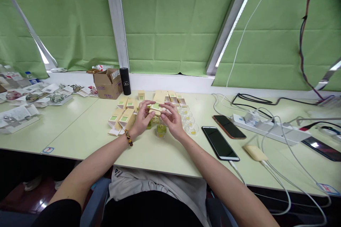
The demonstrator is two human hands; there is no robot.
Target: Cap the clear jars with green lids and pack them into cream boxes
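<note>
Above the table, my left hand (142,120) and my right hand (173,121) pinch a small cream cardboard box (155,106) with a green square on it from both sides. Just below them stands a small clear jar with green contents (161,131). Several cream boxes (127,117) with green squares, some with flaps open, are beside my left hand. Behind my hands are more cream boxes (173,97). Several clear round plastic containers with yellow bits (190,122) sit to the right of my right hand. Other small green items are partly hidden behind my fingers.
A phone with a white frame (220,143), a second phone (229,127), a power strip (269,127) and loose cables lie at the right. Behind on the left are a brown carton (108,84) and a black bottle (125,81). White open packages (54,98) cover the far left.
</note>
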